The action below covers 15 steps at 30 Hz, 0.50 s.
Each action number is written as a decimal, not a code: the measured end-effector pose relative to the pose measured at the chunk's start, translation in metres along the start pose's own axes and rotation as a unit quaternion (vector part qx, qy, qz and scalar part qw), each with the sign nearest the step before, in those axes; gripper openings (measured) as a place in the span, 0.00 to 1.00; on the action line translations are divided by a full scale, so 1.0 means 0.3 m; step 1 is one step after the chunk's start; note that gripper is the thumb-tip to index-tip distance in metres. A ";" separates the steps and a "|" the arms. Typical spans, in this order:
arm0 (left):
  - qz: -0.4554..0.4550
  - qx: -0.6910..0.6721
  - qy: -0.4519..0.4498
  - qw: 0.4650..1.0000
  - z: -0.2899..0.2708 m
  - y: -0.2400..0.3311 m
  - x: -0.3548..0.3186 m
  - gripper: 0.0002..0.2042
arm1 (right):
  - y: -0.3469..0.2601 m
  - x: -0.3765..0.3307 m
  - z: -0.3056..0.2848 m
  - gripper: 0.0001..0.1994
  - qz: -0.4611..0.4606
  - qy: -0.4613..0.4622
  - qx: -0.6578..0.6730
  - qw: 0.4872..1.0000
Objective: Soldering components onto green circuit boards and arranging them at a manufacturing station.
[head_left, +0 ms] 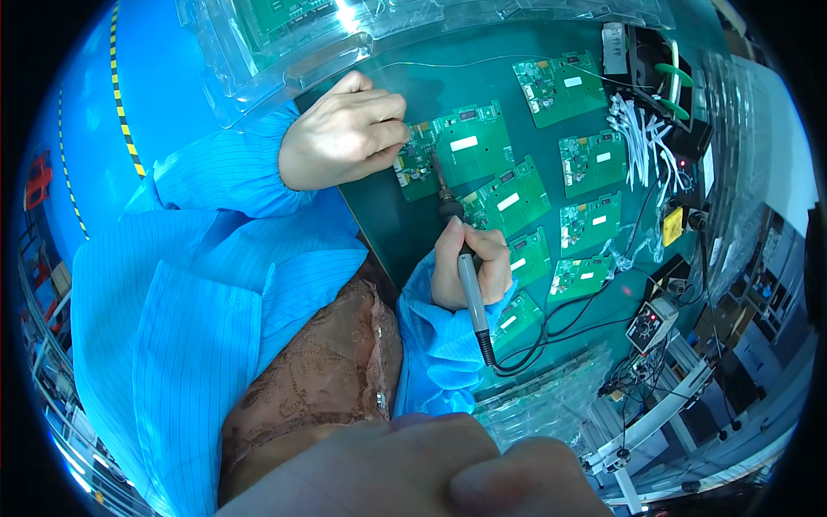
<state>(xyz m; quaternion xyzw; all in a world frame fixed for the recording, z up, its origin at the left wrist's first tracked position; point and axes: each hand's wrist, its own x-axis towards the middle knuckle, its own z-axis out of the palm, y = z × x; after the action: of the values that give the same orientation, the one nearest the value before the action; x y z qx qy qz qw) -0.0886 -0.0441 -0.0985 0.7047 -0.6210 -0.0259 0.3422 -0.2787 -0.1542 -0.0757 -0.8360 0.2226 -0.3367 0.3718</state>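
Note:
In my right hand [472, 265] is a soldering iron [471, 291], gripped like a pen. Its tip touches or hovers just over the left part of a green circuit board [484, 159]; I cannot tell which. My left hand [349, 129] is closed in a pinch at the left edge of the same board. A thin solder wire [448, 65] runs from a spool [674, 86] at the far right to this hand, which grips it. The fingertips are mostly hidden. Close to my right hand lies another green board [508, 200], partly overlapped by its neighbour.
More boards [593, 162] lie in columns on the green mat [422, 86]. Clear plastic trays [284, 65] stand at the back left. White cable ties [639, 142] bunch near the spool. The iron's cable [551, 332] loops toward a control box [652, 326] with a dial.

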 end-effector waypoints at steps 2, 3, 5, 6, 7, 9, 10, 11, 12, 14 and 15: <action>0.003 0.005 0.003 1.000 -0.010 0.003 0.007 0.10 | -0.008 0.019 -0.001 0.12 -0.026 0.010 0.007 1.000; 0.010 0.015 0.005 1.000 -0.032 0.011 0.022 0.10 | -0.019 0.030 -0.007 0.12 -0.037 0.011 0.009 0.999; 0.012 0.021 0.006 1.000 -0.043 0.011 0.031 0.10 | -0.026 0.044 -0.009 0.12 -0.044 0.007 0.009 0.999; 0.007 0.024 0.009 1.000 -0.037 0.002 0.028 0.08 | -0.024 0.048 -0.005 0.12 -0.043 -0.005 0.005 0.999; 0.004 0.029 0.012 1.000 -0.035 -0.006 0.027 0.07 | -0.022 0.053 0.001 0.12 -0.044 -0.016 0.002 0.999; 0.003 0.024 0.011 1.000 -0.024 -0.007 0.023 0.07 | -0.001 0.019 0.009 0.11 -0.025 -0.009 -0.007 1.000; 0.003 0.023 0.010 1.000 -0.025 -0.010 0.026 0.08 | 0.005 0.011 0.014 0.10 -0.007 0.001 -0.014 1.000; 0.003 0.022 0.010 1.000 -0.022 -0.007 0.021 0.08 | 0.005 0.004 0.012 0.10 -0.007 0.000 -0.014 1.000; 0.004 0.014 0.003 1.000 -0.021 -0.005 0.018 0.09 | 0.004 0.001 0.011 0.10 -0.006 0.002 -0.015 1.000; 0.005 0.006 -0.004 1.000 -0.020 -0.002 0.015 0.10 | 0.001 -0.001 0.007 0.10 -0.005 0.004 -0.015 1.000; 0.004 0.005 -0.005 1.000 -0.018 0.000 0.013 0.10 | -0.001 -0.001 0.004 0.11 -0.012 0.001 -0.023 1.000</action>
<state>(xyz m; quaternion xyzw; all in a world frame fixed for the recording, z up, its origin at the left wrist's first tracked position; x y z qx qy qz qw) -0.0854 -0.0451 -0.0928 0.7037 -0.6259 -0.0249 0.3352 -0.2780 -0.1534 -0.0762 -0.8465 0.2205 -0.3369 0.3484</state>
